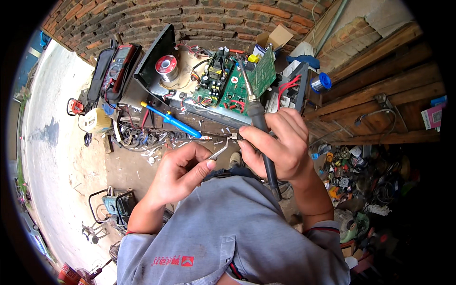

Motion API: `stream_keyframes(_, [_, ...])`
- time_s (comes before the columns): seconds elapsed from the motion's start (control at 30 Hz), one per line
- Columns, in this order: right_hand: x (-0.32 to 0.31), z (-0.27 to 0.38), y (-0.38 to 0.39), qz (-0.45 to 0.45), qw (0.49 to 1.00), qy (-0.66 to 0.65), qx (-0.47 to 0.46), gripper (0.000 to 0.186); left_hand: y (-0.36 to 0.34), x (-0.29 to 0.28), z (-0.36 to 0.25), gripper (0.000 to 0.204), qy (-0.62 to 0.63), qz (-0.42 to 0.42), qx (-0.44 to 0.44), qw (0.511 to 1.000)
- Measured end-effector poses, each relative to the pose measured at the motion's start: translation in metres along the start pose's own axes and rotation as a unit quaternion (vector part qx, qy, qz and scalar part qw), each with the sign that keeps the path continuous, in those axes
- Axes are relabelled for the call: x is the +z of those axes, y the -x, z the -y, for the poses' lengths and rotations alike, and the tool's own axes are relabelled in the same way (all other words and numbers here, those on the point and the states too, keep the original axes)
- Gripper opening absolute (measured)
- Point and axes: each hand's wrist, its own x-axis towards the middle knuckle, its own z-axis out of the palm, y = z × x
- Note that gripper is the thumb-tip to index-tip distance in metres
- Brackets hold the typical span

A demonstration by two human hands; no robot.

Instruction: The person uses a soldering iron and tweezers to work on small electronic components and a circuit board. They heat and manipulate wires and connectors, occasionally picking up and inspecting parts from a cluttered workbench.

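Note:
Between thumb and forefinger of my left hand (183,172) I hold bent metal tweezers (219,152). Their tips meet a small pale component (234,136) in front of my chest. My right hand (287,147) is closed around a soldering iron (257,114) with a dark handle; its tip points away, over the circuit boards. My right fingertips are beside the component; whether they touch it I cannot tell. Beyond the hands, an opened metal case (216,114) holds a green board (235,88) and another standing tilted (262,73). A blue solder sucker (180,124) lies at the case's near edge.
A solder spool (167,67) stands in the case. Left of it are a multimeter (118,69) in its pouch and a yellowish jug (97,120). A blue spool (321,82) and wooden planks (375,95) are at right. Brick wall (204,21) closes the far side; loose parts (351,175) pile lower right.

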Motion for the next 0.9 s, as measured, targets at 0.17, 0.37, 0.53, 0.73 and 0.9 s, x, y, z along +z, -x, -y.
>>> stream_keyframes(0.17, [0.002, 0.002, -0.003, 0.010, 1.000, 0.005, 0.001, 0.029, 0.003, -0.001, -0.001, 0.013, -0.005, -0.012, 0.001, 1.000])
stream_keyframes(0.37, [0.007, 0.006, -0.004, 0.009, 1.000, 0.015, 0.004, 0.031, 0.005, 0.004, 0.000, 0.011, -0.061, -0.055, 0.048, 0.995])
stream_keyframes(0.53, [0.011, 0.007, -0.004, 0.011, 1.000, 0.005, 0.006, 0.033, 0.007, 0.002, -0.003, 0.011, -0.108, -0.060, 0.062, 0.990])
stream_keyframes(0.73, [0.017, 0.004, -0.002, -0.004, 1.000, -0.017, 0.017, 0.024, 0.006, -0.002, -0.007, 0.012, -0.011, -0.023, -0.008, 1.000])
stream_keyframes(0.9, [0.019, 0.005, -0.002, 0.006, 1.000, -0.014, 0.017, 0.027, 0.006, -0.002, -0.008, 0.013, 0.034, -0.019, -0.023, 0.999])
